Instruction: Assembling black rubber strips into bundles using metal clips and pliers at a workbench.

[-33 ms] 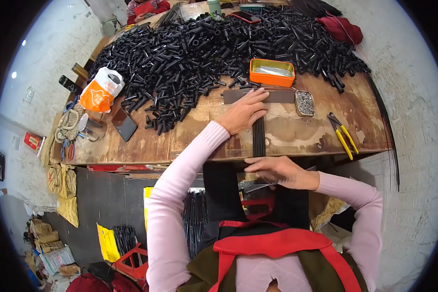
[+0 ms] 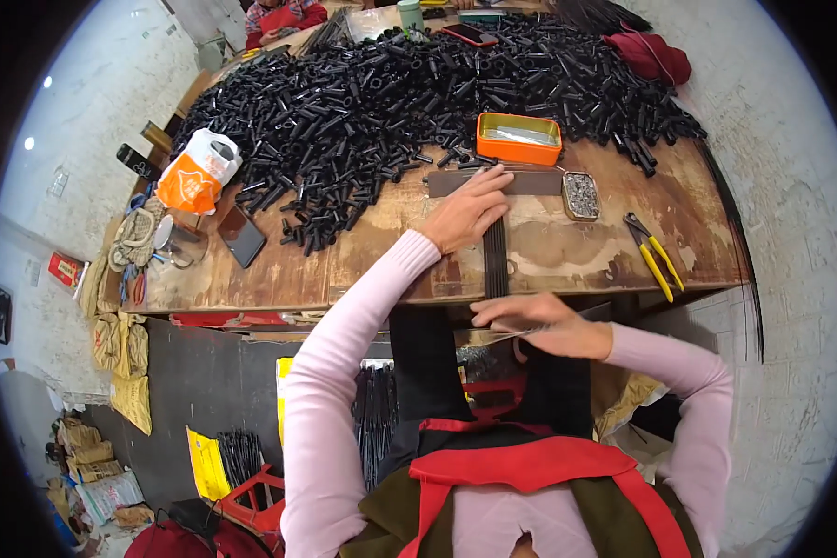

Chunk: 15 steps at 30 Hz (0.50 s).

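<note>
1. Slightly higher since the earlier frame, the right hand [image 2: 553, 327] is near the surface's [image 2: 549, 249] front edge, blurred, fingers bent; whether it holds anything, I cannot tell.
2. The left hand [image 2: 470, 212] rests with fingers extended over the dark strip [image 2: 537, 183] and the rods' far end.
3. These black rods [image 2: 496, 265] lie side by side, reaching the front edge.
4. Yellow-handled pliers [image 2: 657, 260] lie to the right.
</note>
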Each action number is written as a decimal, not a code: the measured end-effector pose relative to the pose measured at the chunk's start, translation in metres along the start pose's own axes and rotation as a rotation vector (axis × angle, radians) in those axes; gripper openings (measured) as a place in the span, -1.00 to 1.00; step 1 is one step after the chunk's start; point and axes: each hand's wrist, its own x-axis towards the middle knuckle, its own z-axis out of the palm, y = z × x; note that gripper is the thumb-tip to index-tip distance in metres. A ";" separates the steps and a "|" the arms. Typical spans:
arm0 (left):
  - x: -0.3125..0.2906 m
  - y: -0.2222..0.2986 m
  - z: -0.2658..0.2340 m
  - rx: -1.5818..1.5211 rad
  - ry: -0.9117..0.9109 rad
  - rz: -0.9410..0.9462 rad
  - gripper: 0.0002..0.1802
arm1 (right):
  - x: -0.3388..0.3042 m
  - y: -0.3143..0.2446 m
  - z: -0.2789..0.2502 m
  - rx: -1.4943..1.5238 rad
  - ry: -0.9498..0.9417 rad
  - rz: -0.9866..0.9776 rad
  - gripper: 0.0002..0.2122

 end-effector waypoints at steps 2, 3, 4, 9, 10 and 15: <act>0.002 0.001 0.007 -0.144 0.129 -0.122 -0.78 | -0.007 -0.022 -0.016 -0.173 0.037 -0.032 -0.76; 0.002 0.011 0.005 -0.351 0.152 -0.246 -0.69 | -0.012 -0.040 -0.030 -0.162 0.079 -0.147 -0.74; 0.004 0.023 -0.001 -0.404 0.194 -0.225 -0.57 | -0.015 -0.062 -0.047 -0.157 0.125 -0.180 -0.73; 0.003 0.139 -0.023 -1.282 0.054 -0.587 -0.35 | -0.004 -0.160 -0.113 0.055 0.355 -0.341 -0.72; -0.006 0.166 -0.026 -1.523 -0.101 -0.595 -0.33 | -0.004 -0.185 -0.129 0.174 0.144 -0.244 -0.76; -0.043 0.267 -0.027 -1.287 0.164 -0.527 -0.74 | -0.029 -0.204 -0.100 0.265 0.125 -0.124 -0.76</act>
